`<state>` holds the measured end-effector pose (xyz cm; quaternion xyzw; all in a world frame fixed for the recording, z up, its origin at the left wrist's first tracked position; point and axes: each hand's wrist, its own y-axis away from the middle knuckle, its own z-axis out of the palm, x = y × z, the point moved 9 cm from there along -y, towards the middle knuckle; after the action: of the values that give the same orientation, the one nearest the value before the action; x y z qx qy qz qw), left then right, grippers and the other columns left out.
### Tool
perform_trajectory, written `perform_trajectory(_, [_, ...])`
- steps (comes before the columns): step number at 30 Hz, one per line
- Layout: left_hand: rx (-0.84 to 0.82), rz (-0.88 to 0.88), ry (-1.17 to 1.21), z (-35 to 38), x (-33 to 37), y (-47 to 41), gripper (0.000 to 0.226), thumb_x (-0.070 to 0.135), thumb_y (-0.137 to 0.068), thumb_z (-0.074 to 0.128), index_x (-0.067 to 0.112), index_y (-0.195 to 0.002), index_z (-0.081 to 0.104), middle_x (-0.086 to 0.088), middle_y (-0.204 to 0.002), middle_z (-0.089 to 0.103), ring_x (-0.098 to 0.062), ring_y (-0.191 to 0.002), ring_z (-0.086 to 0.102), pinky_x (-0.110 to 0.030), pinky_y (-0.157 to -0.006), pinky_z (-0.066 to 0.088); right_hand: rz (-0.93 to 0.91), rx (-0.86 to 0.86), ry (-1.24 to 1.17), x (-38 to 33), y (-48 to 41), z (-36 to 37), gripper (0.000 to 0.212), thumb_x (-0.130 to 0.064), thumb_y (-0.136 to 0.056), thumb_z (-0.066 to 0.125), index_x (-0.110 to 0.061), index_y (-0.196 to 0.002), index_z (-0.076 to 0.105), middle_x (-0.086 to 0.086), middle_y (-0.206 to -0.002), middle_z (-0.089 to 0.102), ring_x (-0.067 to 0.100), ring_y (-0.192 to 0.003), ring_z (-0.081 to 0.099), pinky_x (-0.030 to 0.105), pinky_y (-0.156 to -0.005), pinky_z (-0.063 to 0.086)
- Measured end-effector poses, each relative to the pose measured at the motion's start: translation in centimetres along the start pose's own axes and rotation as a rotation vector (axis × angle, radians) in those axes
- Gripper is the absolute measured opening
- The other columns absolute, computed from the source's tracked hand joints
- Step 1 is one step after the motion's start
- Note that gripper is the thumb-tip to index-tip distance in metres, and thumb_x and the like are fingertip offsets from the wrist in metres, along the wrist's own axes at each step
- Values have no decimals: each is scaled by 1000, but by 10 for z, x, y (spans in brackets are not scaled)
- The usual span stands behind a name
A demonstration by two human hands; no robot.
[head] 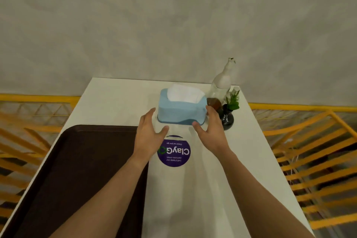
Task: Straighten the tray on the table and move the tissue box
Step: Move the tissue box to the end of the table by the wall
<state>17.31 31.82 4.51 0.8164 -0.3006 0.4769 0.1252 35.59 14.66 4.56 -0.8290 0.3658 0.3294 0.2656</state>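
Note:
A light blue tissue box (180, 109) with white tissue sticking out of its top stands at the far middle of the white table (222, 179). My left hand (147, 133) hovers open just left of the box, fingers spread, apart from it. My right hand (209, 128) is open at the box's right front corner, thumb at the lower edge and fingers along its right side. A dark brown tray (77, 170) lies on the left half of the table, its long sides roughly parallel to the table edge; my left forearm crosses its right rim.
A clear glass bottle (222, 83), a brown object (213, 103) and a small black vase with a green plant (228, 117) stand right of the box. A round purple sticker (173, 151) lies between my hands. Yellow railings flank the table; a grey wall rises behind.

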Motion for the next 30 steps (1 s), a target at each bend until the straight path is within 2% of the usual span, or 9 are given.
perform_trajectory(4, [10,-31,-37,16,-1,-27,95,42,-81,82,27,-157,27,-6,-155,42,-27,-139,45,-42,-105,42,-36,6,-93,9,-18,3,72,-37,-93,70,-41,-148,23,-18,-142,37,-7,-126,33,21,-105,32])
perform_trajectory(9, [-50,-55,-60,28,-8,-64,112,40,-75,87,22,-161,17,-11,-161,33,-30,-145,34,-45,-113,33,48,-27,-146,33,-30,19,86,-29,-92,73,-19,-160,21,2,-157,36,19,-142,37,35,-115,37])
perform_trajectory(12, [-92,-99,-18,36,-15,-79,122,39,-72,90,22,-162,9,-11,-163,31,-30,-146,34,-47,-116,33,125,-60,-174,45,-32,30,85,-29,-93,72,-20,-160,20,2,-155,41,22,-142,41,47,-115,39])
perform_trajectory(15, [-202,-177,129,50,-26,-82,129,38,-70,91,28,-162,2,-5,-158,39,-28,-140,45,-45,-112,41,171,-87,-179,56,-34,37,82,-31,-94,70,-24,-159,21,-1,-151,49,22,-137,48,45,-113,43])
perform_trajectory(17, [-225,-157,146,56,-28,-82,117,37,-71,91,28,-160,15,3,-142,51,-22,-129,53,-33,-101,47,175,-84,-166,59,-36,39,74,-29,-94,69,-27,-155,27,-5,-140,56,18,-125,56,34,-103,49])
perform_trajectory(19, [-176,-105,129,56,-25,-85,92,33,-74,89,28,-151,38,11,-126,56,-18,-117,58,-14,-82,46,167,-70,-161,60,-37,41,67,-24,-95,68,-30,-151,32,-11,-130,58,11,-113,59,24,-93,48])
perform_trajectory(21, [-126,-73,114,53,-21,-87,75,29,-78,86,26,-143,48,12,-119,58,-16,-109,59,-4,-68,41,172,-49,-144,62,-38,41,62,-22,-97,66,-30,-150,33,-13,-125,58,8,-108,57,24,-93,47])
perform_trajectory(25, [-99,-34,88,48,-15,-85,70,28,-78,86,22,-140,52,8,-116,61,-17,-103,61,-7,-68,43,169,-9,-95,62,-37,40,57,-24,-100,62,-25,-151,36,-1,-135,61,23,-119,61,36,-98,49])
perform_trajectory(30, [-70,1,70,28,-10,-77,70,28,-78,86,24,-140,53,4,-120,64,-18,-103,63,-19,-78,51,120,10,-121,44,-26,35,54,-26,-100,64,-24,-148,39,-1,-134,62,21,-119,61,38,-100,51])
